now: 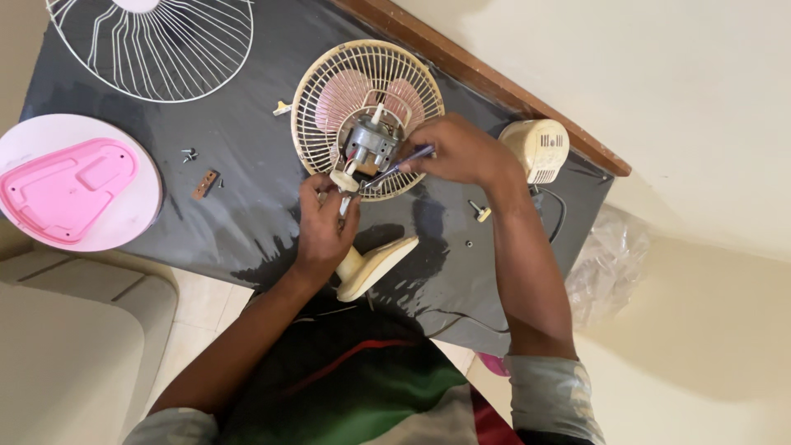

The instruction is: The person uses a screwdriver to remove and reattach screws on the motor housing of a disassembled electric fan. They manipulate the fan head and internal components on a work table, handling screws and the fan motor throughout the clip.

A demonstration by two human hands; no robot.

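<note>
You have open counter (247, 214) left of your left hand (323, 227), past loose screws (189, 153). Right of your right hand (461, 152), the motor cover (540, 148) and cable (556, 210) crowd the edge.

Soft, even indoor light, glossy glare on the dark table (247, 206), perhaps slightly blurred

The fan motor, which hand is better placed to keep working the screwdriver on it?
The right hand. It already grips the screwdriver, whose tip points at the fan motor. The left hand is busy below, holding the fan's neck steady.
</note>
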